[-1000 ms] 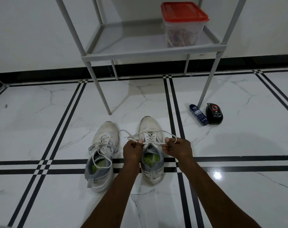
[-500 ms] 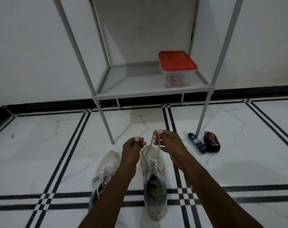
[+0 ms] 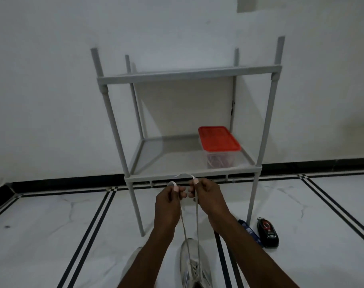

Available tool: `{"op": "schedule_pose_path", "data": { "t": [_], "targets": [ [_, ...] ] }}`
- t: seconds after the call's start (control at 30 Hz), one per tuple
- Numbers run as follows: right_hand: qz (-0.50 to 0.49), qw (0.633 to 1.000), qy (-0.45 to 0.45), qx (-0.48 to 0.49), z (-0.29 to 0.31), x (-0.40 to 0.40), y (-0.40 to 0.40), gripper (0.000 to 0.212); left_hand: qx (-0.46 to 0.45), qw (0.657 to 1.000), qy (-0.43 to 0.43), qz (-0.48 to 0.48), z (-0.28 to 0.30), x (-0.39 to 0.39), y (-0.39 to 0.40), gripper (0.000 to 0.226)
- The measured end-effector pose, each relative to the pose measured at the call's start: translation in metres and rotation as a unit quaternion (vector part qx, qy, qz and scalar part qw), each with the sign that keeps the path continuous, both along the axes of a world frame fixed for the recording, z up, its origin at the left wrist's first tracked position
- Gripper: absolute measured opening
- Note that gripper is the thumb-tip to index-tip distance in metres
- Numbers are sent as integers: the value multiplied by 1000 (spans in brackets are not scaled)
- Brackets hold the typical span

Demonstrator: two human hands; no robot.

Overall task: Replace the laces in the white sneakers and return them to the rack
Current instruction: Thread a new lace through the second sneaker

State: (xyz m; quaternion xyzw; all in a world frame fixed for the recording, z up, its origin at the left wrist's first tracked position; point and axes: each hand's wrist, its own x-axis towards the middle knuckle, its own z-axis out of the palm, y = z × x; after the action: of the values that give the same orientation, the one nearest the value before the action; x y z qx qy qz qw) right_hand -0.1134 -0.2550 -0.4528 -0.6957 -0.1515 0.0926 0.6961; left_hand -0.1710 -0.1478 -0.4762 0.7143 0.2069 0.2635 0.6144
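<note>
You had raised both lace ends high above the sneaker; your left hand and right hand each pinched one, drawing the lacing tight before tying.

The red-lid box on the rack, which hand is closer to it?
Right. The right hand is just below the red-lid box; the left hand is farther left.

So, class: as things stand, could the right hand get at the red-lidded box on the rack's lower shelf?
Probably not yet: the right hand is pinching a lace end, pulled taut from the sneaker. The path to the box on the rack looks open once it lets go.
</note>
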Motion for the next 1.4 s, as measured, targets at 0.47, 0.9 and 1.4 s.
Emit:
{"op": "schedule_pose_path", "data": {
  "t": [0.47, 0.9, 1.4],
  "targets": [
    [-31, 986, -157, -37, 55, 4, 8, 20, 22, 993, -116, 9, 69, 7, -4, 17],
    [-42, 996, -38, 74, 60, -1, 4, 9, -143, 981, -132, -15, 76, 3, -12, 16],
    [-27, 996, -34, 76, 56, 4, 1, 8, -166, 978, -126, -28, 68, 9, -12, 21]
  ]
}}
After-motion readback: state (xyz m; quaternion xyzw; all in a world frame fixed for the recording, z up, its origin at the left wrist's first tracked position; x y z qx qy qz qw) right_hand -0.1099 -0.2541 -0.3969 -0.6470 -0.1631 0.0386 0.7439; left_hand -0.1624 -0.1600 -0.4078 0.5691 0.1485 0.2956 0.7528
